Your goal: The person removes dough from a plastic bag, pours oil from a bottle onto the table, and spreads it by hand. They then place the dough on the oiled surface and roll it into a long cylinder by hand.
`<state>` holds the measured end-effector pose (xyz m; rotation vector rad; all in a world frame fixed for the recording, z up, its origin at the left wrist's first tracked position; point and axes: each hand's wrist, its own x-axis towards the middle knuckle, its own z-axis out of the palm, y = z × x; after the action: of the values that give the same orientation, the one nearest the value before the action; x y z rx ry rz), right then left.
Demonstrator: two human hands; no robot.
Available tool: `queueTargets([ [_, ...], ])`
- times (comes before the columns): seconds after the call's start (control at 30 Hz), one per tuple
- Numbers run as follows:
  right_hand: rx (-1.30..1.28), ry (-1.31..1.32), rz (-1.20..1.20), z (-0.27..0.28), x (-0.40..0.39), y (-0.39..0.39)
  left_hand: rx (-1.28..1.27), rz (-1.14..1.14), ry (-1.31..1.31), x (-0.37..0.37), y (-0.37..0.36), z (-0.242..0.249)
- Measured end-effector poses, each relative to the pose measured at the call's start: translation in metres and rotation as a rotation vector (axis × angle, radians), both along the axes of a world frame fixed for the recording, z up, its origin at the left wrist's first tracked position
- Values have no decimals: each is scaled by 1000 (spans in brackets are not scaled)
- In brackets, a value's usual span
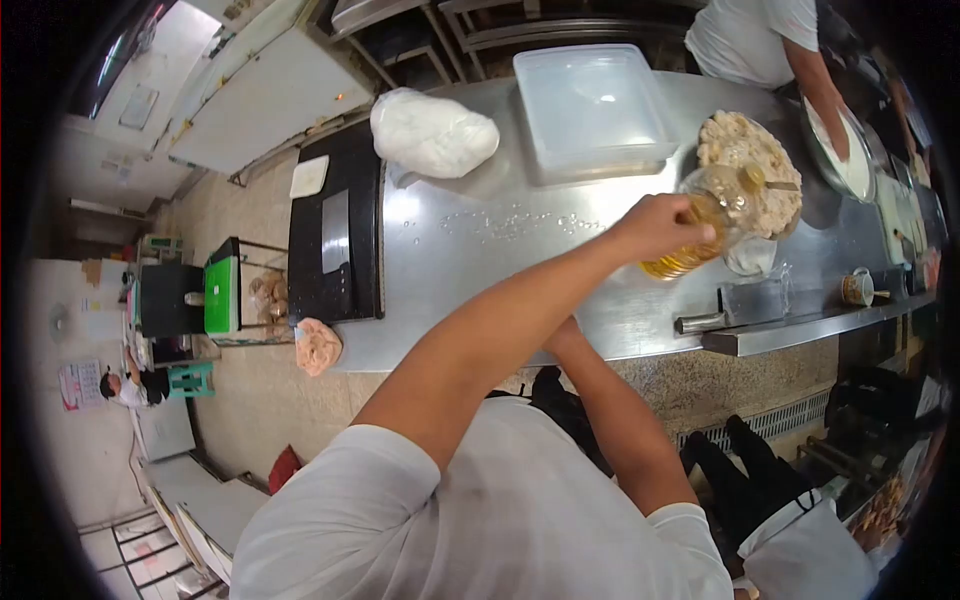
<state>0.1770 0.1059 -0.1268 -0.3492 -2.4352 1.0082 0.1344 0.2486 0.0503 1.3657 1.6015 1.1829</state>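
Note:
My left hand [665, 232] is wrapped around a clear plastic bottle of yellow oil [708, 212], held above the steel table [440, 260]. A yellow cap shows at its upper right end. Just beyond it, a large crumbly heap of dough [750, 150] sits on the table, with a flat dark-edged tool by its right side. My right hand [567, 338] is near the table's front edge, mostly hidden under my left forearm, so its fingers cannot be seen. Clear droplets [520, 222] are scattered over the steel behind my left arm.
A translucent plastic bin [595, 115] and a stuffed white bag [430, 135] stand toward the back. Left is a black board [310, 235] with a metal blade [336, 232]. A co-worker's hand [832, 140] reaches into a metal bowl [858, 165]. A mug [857, 288] stands at right.

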Motion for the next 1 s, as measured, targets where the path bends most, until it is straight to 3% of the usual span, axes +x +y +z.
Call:
queueTargets([
  [0.07,43,-87,24,13,-12,12,-175,-235,11,7,-11,5],
  [0.1,51,-88,36,15,-20,16,-168,-223,9,8,-23,4],
  [0.17,211,-433,-8,10,-31,21,167,0,365,12,-54,-20],
  [0.27,148,-638,-189,59,-32,44,139,-56,279,-29,-140,-30],
  [0.3,-28,-555,-250,52,-35,63,126,-80,324,-48,-178,-29],
  [0.33,-207,-472,-305,44,-38,77,139,-78,176,-65,-220,-25],
  [0.43,1,-261,-347,83,-48,85,-83,77,226,-114,-355,-42],
  [0.5,230,-262,-375,29,-84,87,-272,170,218,-131,-426,-39],
  [0.57,348,-448,-405,52,-127,37,-274,164,158,-146,-476,-42],
  [0.6,392,-385,-377,46,-139,17,-269,150,114,-151,-492,-44],
  [0.63,231,-492,-251,67,-150,0,-265,146,90,-153,-499,-42],
  [0.73,340,-489,-138,59,-147,-27,-298,176,6,-171,-488,-44],
  [0.8,299,-532,28,54,-113,-26,-18,148,141,-173,-468,-57],
  [0.9,225,-658,80,64,-64,-30,-97,19,13,-174,-429,-44],
  [1.0,79,-633,85,89,-57,-41,-86,-144,75,-159,-385,-50],
])
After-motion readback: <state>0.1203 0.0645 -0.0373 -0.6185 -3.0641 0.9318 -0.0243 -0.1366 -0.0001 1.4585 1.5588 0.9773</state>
